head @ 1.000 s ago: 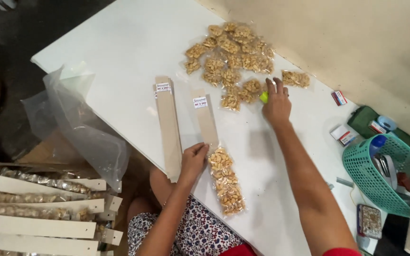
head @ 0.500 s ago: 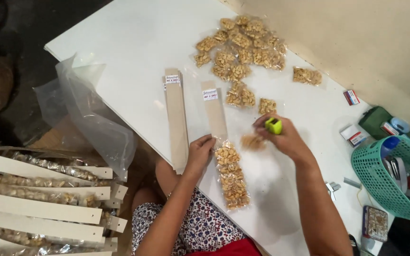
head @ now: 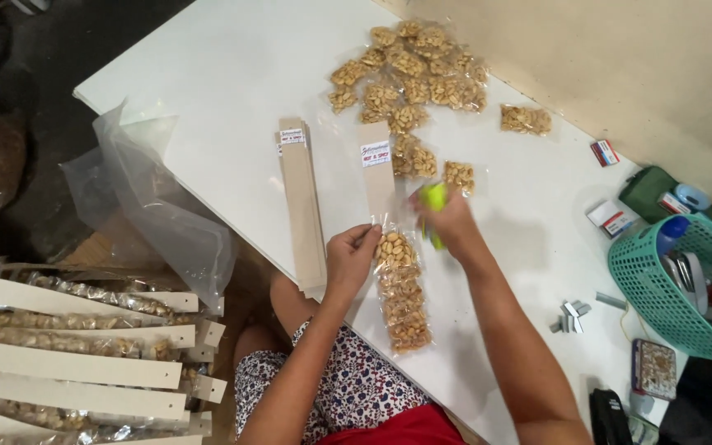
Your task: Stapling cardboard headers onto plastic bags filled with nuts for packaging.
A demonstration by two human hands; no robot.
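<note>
Clear plastic packets of peanuts [head: 401, 288], strung in a strip below a cardboard header [head: 377, 169], are lain near the surface's [head: 208, 58] front edge and pinched at the top by the left hand [head: 352, 255]. A lime-green stapler [head: 433, 210] is gripped by the closed right hand [head: 447, 222] just beside it. Loose peanut packets [head: 409, 74] are heaped toward the far edge.

Single head-worn camera, looking steeply down from above the near edge of the white table [head: 208, 74], at mid range; table edges run diagonally across frame
</note>
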